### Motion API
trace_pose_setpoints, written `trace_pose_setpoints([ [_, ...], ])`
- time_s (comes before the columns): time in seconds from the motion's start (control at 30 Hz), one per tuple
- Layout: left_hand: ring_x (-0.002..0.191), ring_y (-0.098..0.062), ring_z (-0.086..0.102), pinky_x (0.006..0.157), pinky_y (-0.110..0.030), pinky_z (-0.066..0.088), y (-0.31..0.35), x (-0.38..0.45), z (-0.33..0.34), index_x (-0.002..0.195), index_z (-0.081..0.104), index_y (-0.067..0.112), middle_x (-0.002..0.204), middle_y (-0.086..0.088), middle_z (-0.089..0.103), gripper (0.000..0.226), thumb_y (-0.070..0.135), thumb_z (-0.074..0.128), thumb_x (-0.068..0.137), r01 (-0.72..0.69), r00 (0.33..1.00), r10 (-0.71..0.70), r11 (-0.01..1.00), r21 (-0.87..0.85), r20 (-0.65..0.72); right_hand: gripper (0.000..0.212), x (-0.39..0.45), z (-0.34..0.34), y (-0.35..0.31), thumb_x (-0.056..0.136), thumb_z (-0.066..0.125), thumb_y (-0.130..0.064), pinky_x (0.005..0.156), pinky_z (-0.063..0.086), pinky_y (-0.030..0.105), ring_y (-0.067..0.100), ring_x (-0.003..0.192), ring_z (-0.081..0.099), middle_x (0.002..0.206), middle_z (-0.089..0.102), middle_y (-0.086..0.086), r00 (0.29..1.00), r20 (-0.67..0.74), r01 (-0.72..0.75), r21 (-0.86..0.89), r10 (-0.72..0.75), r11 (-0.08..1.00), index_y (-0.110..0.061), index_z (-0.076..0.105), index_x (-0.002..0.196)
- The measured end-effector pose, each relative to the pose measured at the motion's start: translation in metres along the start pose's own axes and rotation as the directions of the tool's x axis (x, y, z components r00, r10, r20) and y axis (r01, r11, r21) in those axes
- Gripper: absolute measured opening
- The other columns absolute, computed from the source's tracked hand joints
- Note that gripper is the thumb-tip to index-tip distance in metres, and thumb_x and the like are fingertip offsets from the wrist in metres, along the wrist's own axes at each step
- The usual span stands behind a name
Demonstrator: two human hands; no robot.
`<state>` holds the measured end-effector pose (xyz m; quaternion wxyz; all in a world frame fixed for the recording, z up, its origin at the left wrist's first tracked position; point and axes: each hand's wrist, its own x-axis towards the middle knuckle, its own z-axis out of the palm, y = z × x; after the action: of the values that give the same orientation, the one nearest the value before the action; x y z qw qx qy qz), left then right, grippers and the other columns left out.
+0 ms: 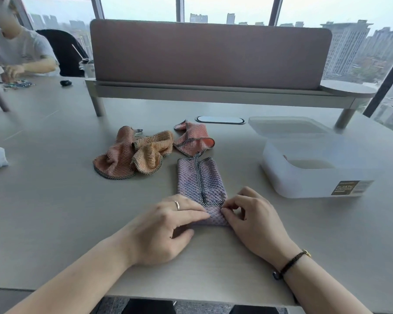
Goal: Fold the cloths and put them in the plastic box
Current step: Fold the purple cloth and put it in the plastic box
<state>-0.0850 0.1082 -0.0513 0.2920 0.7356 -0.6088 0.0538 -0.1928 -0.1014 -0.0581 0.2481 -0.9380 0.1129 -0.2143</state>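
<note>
Lying flat on the tabletop (55,200) right in front of you, the lilac cloth (200,182) is a waffle-textured piece with dark checked trim, already folded into a narrow strip, with one trimmed edge running down its middle. Your left hand (166,225) rests on the near end of it, fingers nearly straight and pressing the fabric down, thumb tucked at the near edge; there is a ring on one finger. Your right hand (254,218) has its fingers curled, and thumb and fingertips pinch the near right corner of the same cloth, where a short section is turned over. A dark cord bracelet sits on that wrist.

The strip's long axis runs straight away from you, its far end pointing toward the desk divider (209,55) and nearly touching a crumpled pink cloth (193,139). Left of that one lies a rumpled orange cloth (134,155), well apart from your hands.

To your right, the translucent plastic box (313,171) stands open on the tabletop near the lilac strip, not touching it, its lid (288,126) lying just behind it. Whether anything lies inside the box cannot be told.
</note>
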Motion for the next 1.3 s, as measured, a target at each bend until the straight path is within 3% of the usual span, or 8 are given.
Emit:
trace_pose_setpoints([
  [0.2,0.118,-0.001,0.055,0.105,-0.021,0.041,-0.004,0.0,0.001,0.117,0.073,0.02,0.121,0.01,0.068,0.031,0.025,0.069,0.086,0.05,0.999,-0.05,0.999,-0.018,0.016,0.029,-0.006,-0.006,0.002,0.075,0.071,-0.056,0.082,0.041,0.011,-0.007,0.086,0.053,0.117,0.056,-0.027,0.993,0.066,0.103,0.002,-0.103,0.995,-0.034,0.074,0.094],
  [0.3,0.119,0.004,0.053,0.105,-0.016,0.038,-0.007,0.001,0.001,0.117,0.073,0.024,0.122,0.012,0.065,0.029,0.025,0.07,0.087,0.091,0.996,-0.091,0.992,-0.09,0.007,0.039,-0.009,-0.009,0.003,0.072,0.07,-0.06,0.093,0.042,0.018,0.001,0.099,0.052,0.131,0.053,-0.026,0.974,0.141,0.188,-0.047,-0.18,0.981,-0.035,0.074,0.101],
  [0.47,0.116,0.001,0.058,0.102,-0.019,0.042,-0.008,0.0,-0.001,0.11,0.076,0.024,0.12,0.011,0.065,0.029,0.019,0.076,0.081,0.126,0.991,-0.132,0.981,-0.148,-0.034,0.032,-0.008,-0.006,0.003,0.081,0.06,-0.056,0.089,0.05,0.034,0.006,0.101,0.058,0.116,0.064,-0.026,0.973,0.11,0.212,-0.068,-0.204,0.975,-0.036,0.07,0.104],
  [0.63,0.112,0.001,0.061,0.099,-0.019,0.046,-0.01,0.002,0.0,0.111,0.075,0.021,0.116,0.008,0.068,0.036,0.018,0.08,0.076,0.131,0.985,-0.144,0.983,-0.132,-0.097,0.026,-0.006,-0.003,0.005,0.093,0.048,-0.047,0.083,0.053,0.038,0.013,0.093,0.062,0.109,0.068,-0.023,0.975,0.052,0.221,-0.074,-0.218,0.972,-0.033,0.069,0.101],
  [0.73,0.11,0.001,0.062,0.098,-0.019,0.047,-0.013,0.002,0.002,0.11,0.074,0.02,0.113,0.007,0.069,0.037,0.017,0.081,0.074,0.135,0.982,-0.145,0.987,-0.092,-0.122,0.027,-0.005,-0.004,0.003,0.094,0.045,-0.045,0.076,0.052,0.039,0.017,0.083,0.06,0.087,0.069,-0.014,0.982,-0.004,0.186,-0.027,-0.186,0.982,-0.03,0.066,0.097],
  [1.0,0.083,0.004,0.068,0.074,-0.024,0.055,-0.016,0.001,0.001,0.1,0.075,0.025,0.09,0.016,0.074,0.022,0.018,0.077,0.079,0.266,0.92,-0.295,0.953,-0.143,-0.257,0.037,-0.008,-0.011,0.0,0.076,0.062,-0.057,0.082,0.046,0.025,0.004,0.088,0.058,0.083,0.057,-0.026,0.99,0.056,0.127,0.025,-0.128,0.992,-0.034,0.067,0.105],
  [1.13,0.072,0.0,0.065,0.069,-0.023,0.053,-0.018,0.0,0.001,0.096,0.074,0.031,0.077,0.014,0.071,0.021,0.023,0.082,0.079,0.336,0.896,-0.357,0.934,-0.123,-0.264,0.022,-0.006,-0.008,0.003,0.077,0.074,-0.033,0.077,0.052,0.035,0.012,0.082,0.061,0.077,0.055,-0.025,0.987,-0.004,0.163,0.004,-0.163,0.987,-0.03,0.069,0.099],
  [1.3,0.054,-0.004,0.055,0.057,-0.014,0.045,-0.019,0.002,0.002,0.092,0.074,0.028,0.069,0.011,0.069,0.015,0.02,0.08,0.081,0.392,0.858,-0.445,0.89,-0.233,-0.256,0.006,-0.001,-0.006,0.004,0.085,0.071,-0.035,0.063,0.048,0.03,0.008,0.063,0.055,0.068,0.062,-0.004,0.998,-0.029,0.068,0.164,-0.064,0.984,-0.03,0.068,0.087],
])
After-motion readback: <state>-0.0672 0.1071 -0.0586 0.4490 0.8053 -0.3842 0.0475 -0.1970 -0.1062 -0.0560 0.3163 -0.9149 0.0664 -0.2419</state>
